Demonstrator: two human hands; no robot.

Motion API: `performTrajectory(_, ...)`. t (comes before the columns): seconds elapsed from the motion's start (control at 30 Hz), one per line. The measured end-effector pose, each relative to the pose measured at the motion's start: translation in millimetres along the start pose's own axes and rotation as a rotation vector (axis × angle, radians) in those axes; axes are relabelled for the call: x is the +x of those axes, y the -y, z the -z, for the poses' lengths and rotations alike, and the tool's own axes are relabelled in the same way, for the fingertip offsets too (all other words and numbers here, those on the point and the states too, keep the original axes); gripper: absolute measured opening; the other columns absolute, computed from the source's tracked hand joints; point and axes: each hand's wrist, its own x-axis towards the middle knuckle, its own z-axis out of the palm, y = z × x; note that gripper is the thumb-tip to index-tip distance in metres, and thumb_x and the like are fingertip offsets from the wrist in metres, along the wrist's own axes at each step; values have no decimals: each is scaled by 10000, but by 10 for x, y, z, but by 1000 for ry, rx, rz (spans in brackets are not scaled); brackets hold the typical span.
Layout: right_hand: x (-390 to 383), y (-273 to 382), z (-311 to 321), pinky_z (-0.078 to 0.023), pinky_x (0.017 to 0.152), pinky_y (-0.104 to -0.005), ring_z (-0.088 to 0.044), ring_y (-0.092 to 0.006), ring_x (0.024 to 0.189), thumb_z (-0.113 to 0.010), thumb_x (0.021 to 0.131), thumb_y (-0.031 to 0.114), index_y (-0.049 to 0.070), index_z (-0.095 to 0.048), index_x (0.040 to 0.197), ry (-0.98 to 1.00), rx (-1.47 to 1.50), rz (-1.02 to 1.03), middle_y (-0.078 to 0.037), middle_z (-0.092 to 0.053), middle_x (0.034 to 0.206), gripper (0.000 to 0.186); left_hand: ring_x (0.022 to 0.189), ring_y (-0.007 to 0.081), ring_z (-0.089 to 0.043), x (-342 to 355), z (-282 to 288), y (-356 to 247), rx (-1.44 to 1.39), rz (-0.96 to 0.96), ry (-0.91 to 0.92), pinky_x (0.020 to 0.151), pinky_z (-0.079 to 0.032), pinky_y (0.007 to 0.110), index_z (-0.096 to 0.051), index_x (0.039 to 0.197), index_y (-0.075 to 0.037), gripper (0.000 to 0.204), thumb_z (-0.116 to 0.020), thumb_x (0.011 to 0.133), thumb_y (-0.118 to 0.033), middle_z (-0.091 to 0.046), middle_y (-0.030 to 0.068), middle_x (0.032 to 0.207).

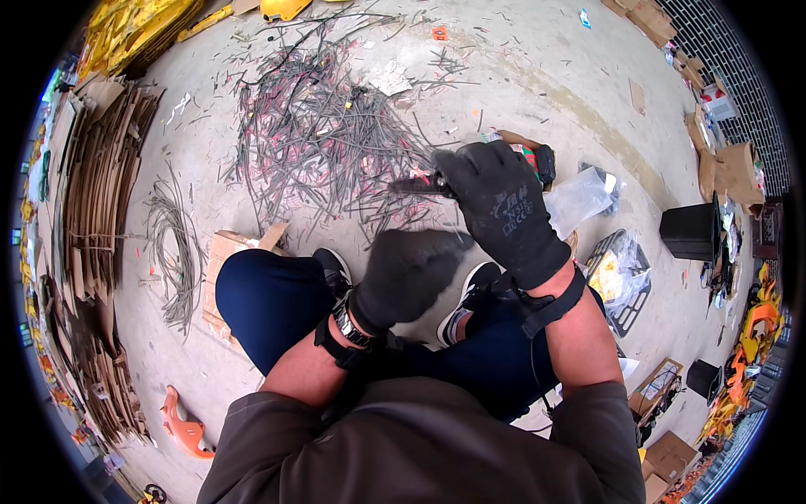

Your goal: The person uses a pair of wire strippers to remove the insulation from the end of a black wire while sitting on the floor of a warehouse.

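I sit on the concrete floor with my knees drawn up, both hands in black gloves. My right hand (502,210) is raised in front of me and closed around a dark hand tool (417,185) whose tip points left. My left hand (409,273) is blurred, curled into a fist just below and left of the right one; whether it holds a wire I cannot tell. Beyond the hands lies a big heap of cut grey wire pieces (323,134) with red scraps mixed in.
Flattened cardboard (92,235) is stacked along the left. A coil of grey wire (172,252) lies by my left knee. An orange tool (183,428) rests at lower left. Plastic bags (583,197), a wire basket (621,277) and black bins (693,231) stand to the right.
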Motion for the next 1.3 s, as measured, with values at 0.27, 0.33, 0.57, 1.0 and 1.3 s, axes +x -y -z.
performTrajectory(0.27, 14, -56, 59, -514, 763, -404, -616, -277, 934, -645, 791, 80, 118, -667, 1169, -19, -22, -31, -87, -624, 983, 380, 596, 204, -691, -12, -137, 50, 21, -205, 110, 566, -529, 312, -737, 1092, -4, 238, -654, 887, -93, -693, 90, 688)
performTrajectory(0.33, 17, -51, 59, -515, 763, -403, -618, -277, 931, -649, 791, 82, 116, -672, 1151, -28, -31, -28, -84, -623, 970, 363, 599, 206, -693, -21, -144, 54, 15, -213, 110, 568, -529, 312, -736, 1096, -6, 240, -652, 888, -92, -693, 88, 690)
performTrajectory(0.57, 28, -105, 29, -514, 744, -411, -619, -281, 902, -642, 802, 94, 113, -663, 1123, -69, -39, -19, -86, -620, 954, 323, 594, 239, -682, -99, -233, 258, 288, -579, 99, 563, -524, 351, -729, 1072, -18, 223, -667, 870, -90, -689, 95, 697)
performTrajectory(1.0, 51, -311, 11, -514, 744, -428, -628, -281, 921, -627, 818, 114, 128, -653, 1150, -40, -30, -131, -87, -648, 972, 332, 583, 290, -658, -288, -470, 88, -41, -426, 349, 534, -495, 404, -694, 1142, -63, 323, -705, 819, -69, -667, 100, 694)
performTrajectory(1.3, 108, -418, 57, -510, 791, -435, -613, -325, 917, -676, 814, 31, 111, -653, 1202, -18, -42, -228, -99, -655, 984, 397, 692, 263, -690, -590, -728, 198, -175, -573, 407, 599, -534, 403, -683, 1112, -57, 292, -702, 822, -92, -702, 78, 825)
